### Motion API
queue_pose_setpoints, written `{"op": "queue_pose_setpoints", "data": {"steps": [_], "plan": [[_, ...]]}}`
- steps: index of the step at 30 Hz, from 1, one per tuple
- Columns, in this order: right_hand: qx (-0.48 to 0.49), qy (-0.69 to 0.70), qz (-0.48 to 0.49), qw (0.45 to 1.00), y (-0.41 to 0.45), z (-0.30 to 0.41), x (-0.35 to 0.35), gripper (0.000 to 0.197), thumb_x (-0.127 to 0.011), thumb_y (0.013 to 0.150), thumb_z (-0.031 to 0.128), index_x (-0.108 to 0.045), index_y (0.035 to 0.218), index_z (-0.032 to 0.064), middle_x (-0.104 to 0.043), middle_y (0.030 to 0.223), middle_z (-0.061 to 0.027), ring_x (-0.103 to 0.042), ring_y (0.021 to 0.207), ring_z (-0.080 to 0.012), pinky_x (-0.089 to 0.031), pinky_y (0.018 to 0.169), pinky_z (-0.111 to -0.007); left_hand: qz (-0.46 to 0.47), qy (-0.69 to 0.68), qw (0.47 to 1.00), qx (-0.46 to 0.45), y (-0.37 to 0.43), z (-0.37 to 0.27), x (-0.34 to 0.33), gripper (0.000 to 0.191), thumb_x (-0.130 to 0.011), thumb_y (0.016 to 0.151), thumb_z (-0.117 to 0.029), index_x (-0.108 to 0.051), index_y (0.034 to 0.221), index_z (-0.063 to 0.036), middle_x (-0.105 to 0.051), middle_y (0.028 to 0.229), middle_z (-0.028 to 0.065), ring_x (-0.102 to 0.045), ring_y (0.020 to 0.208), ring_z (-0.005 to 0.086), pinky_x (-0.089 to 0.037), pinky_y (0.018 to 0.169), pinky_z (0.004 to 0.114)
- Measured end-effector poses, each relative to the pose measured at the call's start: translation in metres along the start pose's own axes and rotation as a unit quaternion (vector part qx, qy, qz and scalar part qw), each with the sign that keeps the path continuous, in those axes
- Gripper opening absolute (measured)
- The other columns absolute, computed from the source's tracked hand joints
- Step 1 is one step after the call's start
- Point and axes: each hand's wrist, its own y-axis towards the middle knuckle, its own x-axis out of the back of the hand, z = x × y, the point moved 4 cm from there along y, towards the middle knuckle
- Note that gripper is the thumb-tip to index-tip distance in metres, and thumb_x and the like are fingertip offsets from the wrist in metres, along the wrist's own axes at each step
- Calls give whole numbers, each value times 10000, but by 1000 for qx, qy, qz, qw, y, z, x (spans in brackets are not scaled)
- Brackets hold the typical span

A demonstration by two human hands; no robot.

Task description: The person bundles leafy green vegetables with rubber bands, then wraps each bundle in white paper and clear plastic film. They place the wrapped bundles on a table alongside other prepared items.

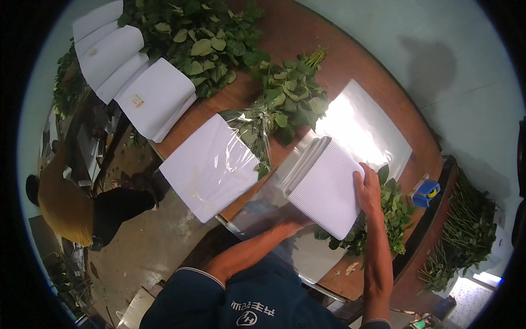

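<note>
Before me a bundle wrapped in white corrugated cardboard [324, 185] lies over clear plastic film [365, 127], with leafy green stems [394, 222] sticking out on its right side. My right hand [367, 187] rests on the cardboard's right edge, thumb on top and fingers along the rim. My left hand [298, 220] reaches under the cardboard's lower left edge; its fingers are mostly hidden. Left of the bundle lies another white cardboard wrap [213, 168] in clear film, its leafy stems [287, 94] pointing to the upper right.
More white-wrapped bundles [156, 98] with leafy stems [201, 41] line the wooden table's [283, 20] upper left. A blue tape dispenser [425, 192] stands near its right edge. Cut stems [464, 226] lie beyond a low barrier at right. Another person [70, 197] bends at far left.
</note>
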Motion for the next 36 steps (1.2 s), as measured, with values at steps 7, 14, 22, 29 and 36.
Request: {"op": "queue_pose_setpoints", "data": {"steps": [7,14,22,29,36], "plan": [[-12,-34,-26,999,3,3,9,541,-595,1005,410,-570,1361,2,-613,1268,-237,-556,1215,-388,-440,1045,-469,-155,411,889,-133,-24,-1,31,418,-727,918,-145,-568,1299,-79,-660,1230,149,-615,1217,311,-500,1014,489],[113,6,-204,972,-51,64,32,383,-648,996,180,-580,1305,-35,-606,1292,-261,-565,1233,-419,-454,1058,-468,-346,734,425,-400,-89,-16,80,578,-606,910,-74,-440,1435,101,-484,1452,302,-447,1392,444,-342,1160,543],[138,49,-188,971,-97,60,-11,281,-640,951,85,-631,1200,-45,-597,1322,-251,-572,1229,-406,-442,1078,-453,-336,710,459,-415,-71,0,99,521,-549,948,-63,-442,1435,89,-450,1494,300,-386,1435,455,-255,1211,570],[134,73,-178,972,-93,52,-22,303,-647,936,74,-605,1211,-45,-571,1340,-248,-549,1247,-416,-431,1082,-473,-359,730,389,-432,-66,2,96,449,-539,945,-38,-502,1372,99,-503,1445,305,-466,1358,471,-316,1172,569],[129,45,-170,976,-96,52,-22,320,-637,947,80,-589,1237,-46,-553,1366,-252,-532,1277,-423,-425,1095,-464,-365,730,380,-436,-72,-9,90,463,-567,864,-13,-552,1316,82,-560,1379,279,-515,1322,420,-374,1130,520]]}}
